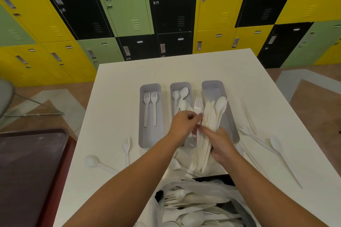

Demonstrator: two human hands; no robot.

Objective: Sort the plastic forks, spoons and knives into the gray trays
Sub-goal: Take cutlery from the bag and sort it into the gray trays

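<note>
Three gray trays stand side by side on the white table. The left tray [142, 134] holds two forks [150, 107]. The middle tray [180, 84] holds spoons [181, 94]. The right tray [212, 86] looks bare at its far end. My right hand [219, 145] grips a bundle of white cutlery [210, 121] over the trays' near ends, with a spoon on top. My left hand [182, 123] pinches the handle of a fork [198, 105] that sticks up from the bundle.
Loose cutlery lies on the table: a fork [127, 147] and spoon [92, 161] at the left, spoons and knives [276, 145] at the right. A plastic bag of cutlery [199, 206] sits at the near edge. A dark red tray [60, 153] is at the left, lockers behind.
</note>
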